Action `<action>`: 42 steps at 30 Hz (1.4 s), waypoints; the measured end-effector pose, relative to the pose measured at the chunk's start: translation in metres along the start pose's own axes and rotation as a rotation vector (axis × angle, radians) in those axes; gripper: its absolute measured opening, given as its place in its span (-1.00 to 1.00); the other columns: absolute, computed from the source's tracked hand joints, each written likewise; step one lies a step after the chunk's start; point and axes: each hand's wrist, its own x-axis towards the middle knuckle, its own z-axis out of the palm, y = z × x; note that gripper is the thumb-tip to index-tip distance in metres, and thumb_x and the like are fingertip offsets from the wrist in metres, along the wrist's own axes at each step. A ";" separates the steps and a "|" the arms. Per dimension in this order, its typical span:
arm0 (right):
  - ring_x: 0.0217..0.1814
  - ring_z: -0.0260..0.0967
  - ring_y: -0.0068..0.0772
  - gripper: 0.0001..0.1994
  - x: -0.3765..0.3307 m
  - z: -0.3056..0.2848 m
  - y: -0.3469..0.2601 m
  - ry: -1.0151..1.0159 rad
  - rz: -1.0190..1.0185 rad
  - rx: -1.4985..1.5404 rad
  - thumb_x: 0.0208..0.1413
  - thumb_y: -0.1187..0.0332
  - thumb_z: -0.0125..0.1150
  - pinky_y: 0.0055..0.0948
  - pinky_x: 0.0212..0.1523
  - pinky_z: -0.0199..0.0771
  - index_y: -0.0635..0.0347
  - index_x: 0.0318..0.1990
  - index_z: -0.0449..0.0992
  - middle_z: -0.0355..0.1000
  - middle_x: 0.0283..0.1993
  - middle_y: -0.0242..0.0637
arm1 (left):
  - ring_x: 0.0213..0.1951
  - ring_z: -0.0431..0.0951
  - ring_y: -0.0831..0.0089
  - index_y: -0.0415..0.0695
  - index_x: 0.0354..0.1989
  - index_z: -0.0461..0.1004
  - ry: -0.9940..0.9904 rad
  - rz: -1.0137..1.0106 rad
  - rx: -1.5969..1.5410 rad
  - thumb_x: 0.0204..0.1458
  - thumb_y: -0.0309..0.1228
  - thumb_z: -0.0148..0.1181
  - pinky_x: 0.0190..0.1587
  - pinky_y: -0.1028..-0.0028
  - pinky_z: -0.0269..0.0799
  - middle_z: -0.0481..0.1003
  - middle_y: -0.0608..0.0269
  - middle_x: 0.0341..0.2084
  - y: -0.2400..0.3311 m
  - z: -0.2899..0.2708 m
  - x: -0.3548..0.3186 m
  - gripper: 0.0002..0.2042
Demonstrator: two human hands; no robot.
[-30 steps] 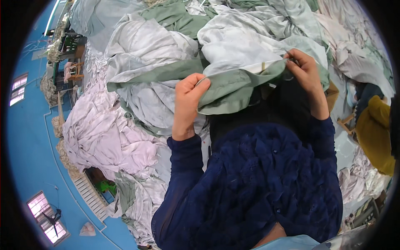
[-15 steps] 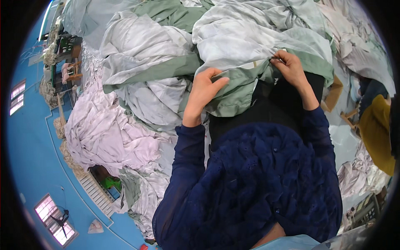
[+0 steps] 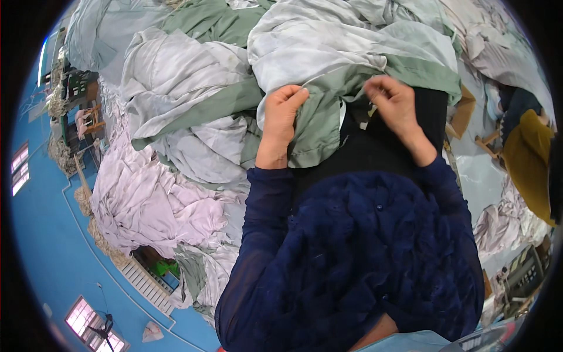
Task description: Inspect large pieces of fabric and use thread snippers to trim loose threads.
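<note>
A pale grey-green garment with a darker green band (image 3: pixel 319 126) lies across my lap, over black cloth. My left hand (image 3: pixel 282 114) is closed on the green band at its left side, thumb on top. My right hand (image 3: pixel 392 100) pinches the garment's edge a little to the right, fingers bent together near a thin white strip. Both forearms wear dark blue sleeves. The lower part of the garment hangs down between my hands.
A large heap of pale grey and green garments (image 3: pixel 182 88) fills the space ahead and to the left, with pinkish-white cloth (image 3: pixel 141 199) lower left. A person in mustard yellow (image 3: pixel 531 158) sits at the right edge. Blue floor (image 3: pixel 53 246) lies left.
Both hands have drawn closer together along the green band, and the garment has been pulled in toward my body. The view has shifted slightly.
</note>
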 end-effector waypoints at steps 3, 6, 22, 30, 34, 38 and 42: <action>-0.46 0.33 -0.67 -0.80 -0.026 0.016 0.010 -0.076 0.012 -0.113 0.01 0.39 0.42 -0.60 -0.42 0.35 0.27 -0.22 0.62 0.54 -0.41 -0.38 | -0.47 0.46 0.69 -0.29 -0.32 0.57 0.012 -0.015 -0.063 0.09 -0.52 0.24 -0.35 0.64 0.34 0.56 0.39 -0.47 -0.002 -0.003 0.006 -0.91; -0.50 0.32 -0.64 -0.74 -0.018 0.023 0.007 -0.127 0.038 -0.255 -0.04 0.32 0.46 -0.56 -0.46 0.33 0.29 -0.25 0.61 0.52 -0.46 -0.34 | -0.45 0.48 0.67 -0.30 -0.32 0.57 -0.008 -0.041 -0.088 0.08 -0.52 0.24 -0.33 0.63 0.36 0.57 0.36 -0.46 -0.002 -0.004 0.006 -0.91; -0.51 0.12 -0.80 -0.95 -0.016 -0.046 -0.011 0.098 0.190 0.414 0.12 0.48 0.27 -0.72 -0.50 0.04 0.16 -0.33 0.50 0.36 -0.43 -0.56 | -0.41 0.53 0.60 -0.29 -0.30 0.58 0.063 -0.159 -0.196 0.03 -0.55 0.28 -0.26 0.59 0.43 0.59 0.31 -0.42 -0.003 -0.007 0.017 -0.91; -0.49 0.20 -0.78 -0.89 -0.047 -0.241 0.036 0.686 -0.025 0.005 0.19 0.42 0.27 -0.71 -0.48 0.13 0.26 -0.20 0.60 0.41 -0.46 -0.57 | -0.39 0.55 0.57 -0.28 -0.29 0.57 0.046 -0.211 -0.283 0.03 -0.57 0.27 -0.25 0.57 0.45 0.59 0.30 -0.41 -0.004 -0.012 0.017 -0.91; -0.38 0.33 -0.76 -0.73 -0.070 -0.314 0.102 0.632 0.068 -0.670 0.15 0.33 0.33 -0.68 -0.30 0.35 0.28 -0.05 0.58 0.46 -0.44 -0.57 | -0.39 0.57 0.52 -0.27 -0.29 0.57 0.026 -0.222 -0.335 0.06 -0.57 0.23 -0.25 0.54 0.49 0.60 0.26 -0.41 -0.003 -0.013 0.019 -0.93; -0.36 0.33 -0.73 -0.64 -0.056 -0.271 0.052 0.562 0.431 -1.070 0.17 0.43 0.30 -0.69 -0.29 0.33 0.25 0.12 0.49 0.49 -0.36 -0.54 | -0.39 0.59 0.49 -0.28 -0.29 0.56 0.041 -0.228 -0.401 0.09 -0.56 0.20 -0.22 0.51 0.52 0.60 0.23 -0.40 -0.002 -0.015 0.018 -0.93; -0.23 0.42 -0.68 -0.64 -0.030 -0.187 0.032 0.490 -0.084 -0.161 0.18 0.49 0.25 -0.66 -0.16 0.41 0.22 0.14 0.48 0.53 -0.24 -0.47 | -0.36 0.60 0.47 -0.30 -0.28 0.55 0.021 -0.224 -0.435 0.09 -0.55 0.20 -0.20 0.49 0.53 0.60 0.21 -0.38 -0.004 -0.019 0.017 -0.91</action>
